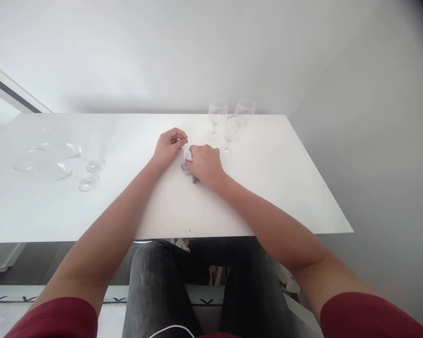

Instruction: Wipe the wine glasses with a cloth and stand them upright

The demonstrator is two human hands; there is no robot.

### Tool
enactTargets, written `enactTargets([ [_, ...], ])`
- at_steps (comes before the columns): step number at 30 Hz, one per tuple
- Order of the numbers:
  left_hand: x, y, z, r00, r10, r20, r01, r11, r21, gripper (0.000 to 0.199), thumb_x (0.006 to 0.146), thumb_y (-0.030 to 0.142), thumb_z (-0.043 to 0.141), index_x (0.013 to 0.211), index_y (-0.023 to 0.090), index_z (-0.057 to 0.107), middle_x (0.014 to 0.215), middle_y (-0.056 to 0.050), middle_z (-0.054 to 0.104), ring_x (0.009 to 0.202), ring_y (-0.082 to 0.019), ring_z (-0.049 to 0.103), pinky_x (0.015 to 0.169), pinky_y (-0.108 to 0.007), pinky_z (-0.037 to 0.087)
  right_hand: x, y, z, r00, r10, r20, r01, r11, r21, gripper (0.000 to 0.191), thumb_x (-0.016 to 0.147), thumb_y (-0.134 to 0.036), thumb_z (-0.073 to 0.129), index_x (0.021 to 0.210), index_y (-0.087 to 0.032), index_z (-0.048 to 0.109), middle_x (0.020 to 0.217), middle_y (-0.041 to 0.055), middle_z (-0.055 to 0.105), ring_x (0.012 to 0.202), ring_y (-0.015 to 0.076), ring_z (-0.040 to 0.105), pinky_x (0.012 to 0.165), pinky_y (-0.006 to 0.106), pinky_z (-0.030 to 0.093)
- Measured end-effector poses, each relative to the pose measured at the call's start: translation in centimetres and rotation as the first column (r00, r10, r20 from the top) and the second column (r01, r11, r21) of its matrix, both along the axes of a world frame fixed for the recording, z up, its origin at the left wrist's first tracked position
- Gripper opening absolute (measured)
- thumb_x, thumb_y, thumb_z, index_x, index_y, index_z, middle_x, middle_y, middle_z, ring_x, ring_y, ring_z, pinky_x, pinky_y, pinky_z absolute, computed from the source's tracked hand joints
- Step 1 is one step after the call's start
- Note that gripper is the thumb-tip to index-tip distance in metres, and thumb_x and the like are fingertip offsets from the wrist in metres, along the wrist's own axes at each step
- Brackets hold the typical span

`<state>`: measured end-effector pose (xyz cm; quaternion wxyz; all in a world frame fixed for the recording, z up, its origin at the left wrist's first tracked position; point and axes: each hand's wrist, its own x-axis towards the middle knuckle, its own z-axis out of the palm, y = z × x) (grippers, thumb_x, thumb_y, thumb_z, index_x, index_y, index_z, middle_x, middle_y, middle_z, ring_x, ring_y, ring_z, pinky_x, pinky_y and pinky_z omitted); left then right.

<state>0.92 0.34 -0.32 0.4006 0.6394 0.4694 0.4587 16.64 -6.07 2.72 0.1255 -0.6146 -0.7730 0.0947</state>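
Observation:
My right hand (206, 164) is closed around a crumpled grey cloth (187, 169), which pokes out below and to the left of the fingers. Just left of it, my left hand (169, 144) is raised with its fingers curled towards the thumb. Whether something clear sits in that left grip I cannot make out. Behind my right hand, three stemmed wine glasses stand upright: one at the left (217, 110), one at the back right (246, 107) and one nearer the front (234, 127).
Two wine glasses lie on their sides at the left of the white table (261, 188), their round bases, a rear one (95, 165) and a front one (89, 183), facing right. A wall runs behind and to the right. A white basket (2, 256) sits below the left front edge.

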Motion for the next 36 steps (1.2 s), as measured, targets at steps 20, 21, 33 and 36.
enactTargets([
  [20,0.1,0.2,-0.1,1.0,0.006,0.009,-0.006,1.0,-0.01,0.009,0.078,0.02,0.073,0.087,0.02,0.072,0.092,-0.004,0.07,0.07,-0.015,0.054,0.067,-0.031,0.045,1.0,0.5,-0.4,0.977,-0.201,-0.065,0.198,0.979,-0.054,0.01,0.094,-0.026,0.064,0.093,-0.018,0.068,0.09,0.015,0.069,0.115,0.0387,0.059,0.106,0.068,0.037],
  [21,0.1,0.1,-0.1,1.0,0.005,0.005,-0.005,1.0,-0.012,0.009,0.078,0.02,0.073,0.087,0.021,0.072,0.092,-0.004,0.071,0.069,-0.014,0.054,0.066,-0.031,0.045,1.2,0.6,-0.4,0.974,-0.219,-0.06,0.216,0.975,-0.055,0.009,0.093,-0.027,0.065,0.091,-0.018,0.068,0.089,0.0149,0.068,0.117,0.0399,0.057,0.108,0.073,0.033],
  [33,0.0,0.2,-0.3,1.0,0.006,-0.023,-0.007,1.0,-0.013,0.009,0.078,0.023,0.074,0.087,0.021,0.073,0.094,-0.004,0.072,0.069,-0.014,0.055,0.064,-0.03,0.043,2.7,1.7,-0.8,0.942,-0.327,-0.079,0.312,0.937,-0.158,0.018,0.093,-0.032,0.065,0.099,-0.017,0.073,0.095,0.0184,0.069,0.134,0.0456,0.047,0.111,0.079,0.03],
  [36,0.1,0.0,-0.1,1.0,0.001,-0.026,-0.001,1.0,-0.015,0.009,0.078,0.023,0.074,0.087,0.021,0.072,0.094,-0.004,0.071,0.07,-0.014,0.055,0.065,-0.03,0.044,2.4,1.6,-0.9,0.948,-0.309,-0.077,0.296,0.943,-0.151,0.017,0.092,-0.031,0.066,0.097,-0.017,0.073,0.096,0.019,0.069,0.132,0.0463,0.047,0.11,0.082,0.027],
])
